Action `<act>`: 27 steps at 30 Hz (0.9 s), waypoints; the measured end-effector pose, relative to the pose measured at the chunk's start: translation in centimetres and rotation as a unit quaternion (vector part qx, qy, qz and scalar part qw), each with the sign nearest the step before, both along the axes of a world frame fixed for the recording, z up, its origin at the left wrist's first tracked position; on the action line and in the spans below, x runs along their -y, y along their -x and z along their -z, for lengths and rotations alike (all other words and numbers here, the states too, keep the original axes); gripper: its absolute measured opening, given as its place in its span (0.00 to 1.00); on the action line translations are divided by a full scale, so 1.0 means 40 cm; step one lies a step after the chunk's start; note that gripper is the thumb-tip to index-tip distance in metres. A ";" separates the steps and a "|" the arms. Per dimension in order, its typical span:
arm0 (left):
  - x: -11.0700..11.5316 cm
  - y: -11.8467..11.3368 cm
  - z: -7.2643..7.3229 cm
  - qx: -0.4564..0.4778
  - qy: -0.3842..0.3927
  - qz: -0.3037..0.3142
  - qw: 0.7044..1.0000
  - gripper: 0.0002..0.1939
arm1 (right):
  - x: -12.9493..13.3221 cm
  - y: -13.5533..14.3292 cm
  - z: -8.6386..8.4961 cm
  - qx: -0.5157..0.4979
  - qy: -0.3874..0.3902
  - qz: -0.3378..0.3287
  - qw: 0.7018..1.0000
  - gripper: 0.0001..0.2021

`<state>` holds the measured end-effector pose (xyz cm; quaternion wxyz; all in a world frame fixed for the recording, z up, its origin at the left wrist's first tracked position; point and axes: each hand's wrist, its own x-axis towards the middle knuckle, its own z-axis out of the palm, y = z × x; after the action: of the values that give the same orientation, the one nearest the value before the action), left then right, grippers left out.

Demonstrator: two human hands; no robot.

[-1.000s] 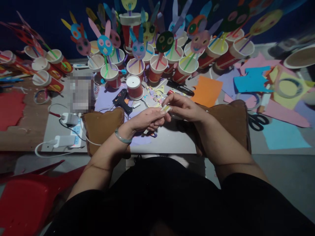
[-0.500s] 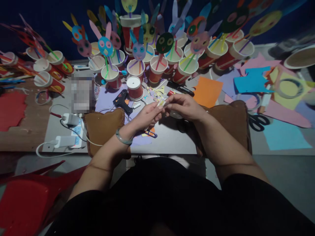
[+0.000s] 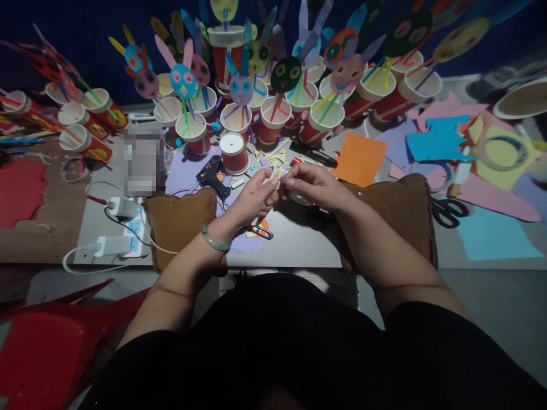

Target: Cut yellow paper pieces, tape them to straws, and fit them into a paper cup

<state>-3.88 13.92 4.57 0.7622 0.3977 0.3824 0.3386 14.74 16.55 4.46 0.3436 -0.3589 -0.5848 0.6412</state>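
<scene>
Above the table's middle my two hands are close together with fingertips nearly meeting. My left hand (image 3: 256, 196), a bangle on its wrist, pinches a small pale yellow strip (image 3: 277, 173) between thumb and fingers. My right hand (image 3: 318, 185) is closed at the fingertips on shiny clear tape; part of a clear round roll (image 3: 301, 197) shows beneath it. Under my left hand lie a dark-handled cutter (image 3: 261, 232) and orange paper scraps. A black glue gun (image 3: 214, 179) rests to the left, beside an upturned red-and-white paper cup (image 3: 233, 152).
Paper cups with rabbit faces on straws (image 3: 192, 134) crowd the back. Brown cushions (image 3: 182, 228) lie under both forearms. Left are a power strip (image 3: 135, 230) and cables; right are black-handled scissors (image 3: 449, 212), coloured paper (image 3: 498, 239) and a tape roll (image 3: 504, 155).
My hands have drawn slightly apart at the fingertips. The left has shifted a little left, and its fingers have opened slightly around the yellow strip.
</scene>
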 end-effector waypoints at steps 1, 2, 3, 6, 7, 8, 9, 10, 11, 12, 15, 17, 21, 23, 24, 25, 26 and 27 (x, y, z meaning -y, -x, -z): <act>0.000 0.001 -0.003 0.000 0.005 0.001 1.000 0.14 | -0.001 -0.001 0.002 0.008 -0.010 0.003 1.000 0.21; -0.001 0.001 -0.006 0.002 0.010 0.001 1.000 0.13 | -0.001 -0.002 0.003 0.016 -0.022 0.008 1.000 0.21; -0.001 0.002 -0.009 0.003 0.014 0.000 1.000 0.13 | -0.001 -0.003 0.005 0.024 -0.031 0.013 0.999 0.21; -0.002 0.002 -0.016 0.004 0.022 -0.004 1.000 0.11 | 0.001 -0.003 0.004 0.041 -0.049 0.024 0.998 0.21; -0.002 0.002 -0.017 0.001 0.023 -0.006 1.000 0.11 | 0.002 -0.003 0.003 0.046 -0.054 0.025 0.997 0.22; -0.003 0.001 -0.016 -0.002 0.024 -0.008 1.000 0.11 | 0.004 -0.002 0.002 0.051 -0.061 0.025 0.997 0.22; -0.003 0.000 -0.013 -0.007 0.024 -0.013 1.000 0.12 | 0.005 0.000 0.002 0.057 -0.068 0.028 0.996 0.22; -0.003 -0.001 -0.010 -0.012 0.021 -0.019 1.000 0.12 | 0.006 0.001 0.002 0.064 -0.077 0.031 0.994 0.22; -0.004 -0.003 -0.005 -0.016 0.014 -0.027 0.999 0.13 | 0.007 0.002 0.003 0.072 -0.086 0.034 0.993 0.21; -0.004 -0.005 -0.001 -0.021 0.005 -0.036 0.999 0.14 | 0.007 0.003 0.004 0.079 -0.093 0.038 0.992 0.21; -0.007 -0.010 0.009 -0.048 -0.034 -0.071 0.996 0.15 | 0.007 0.003 0.009 0.091 -0.098 0.037 0.990 0.17; -0.010 -0.011 0.009 -0.071 -0.048 -0.088 0.992 0.13 | 0.007 0.001 0.011 0.093 -0.098 0.028 0.990 0.15; -0.016 -0.007 0.005 -0.075 -0.041 -0.112 0.990 0.11 | 0.008 -0.003 0.011 0.087 -0.099 -0.013 0.991 0.18; -0.019 -0.005 0.005 -0.067 -0.036 -0.127 0.989 0.12 | 0.009 -0.004 0.012 0.086 -0.102 -0.013 0.991 0.19; -0.020 -0.004 0.006 -0.064 -0.035 -0.135 0.988 0.12 | 0.009 -0.004 0.013 0.087 -0.107 -0.006 0.990 0.20; -0.021 -0.004 0.007 -0.062 -0.034 -0.141 0.987 0.12 | 0.010 -0.003 0.015 0.090 -0.114 0.002 0.989 0.20; -0.022 -0.003 0.009 -0.060 -0.033 -0.147 0.987 0.12 | 0.010 -0.004 0.016 0.096 -0.123 0.009 0.988 0.19; -0.022 -0.002 0.010 -0.057 -0.033 -0.150 0.987 0.12 | 0.011 -0.004 0.017 0.105 -0.133 0.017 0.985 0.19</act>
<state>-3.78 14.81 4.15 0.6665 0.3792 0.4692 0.4380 14.89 16.11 3.76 0.3358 -0.3853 -0.6917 0.5102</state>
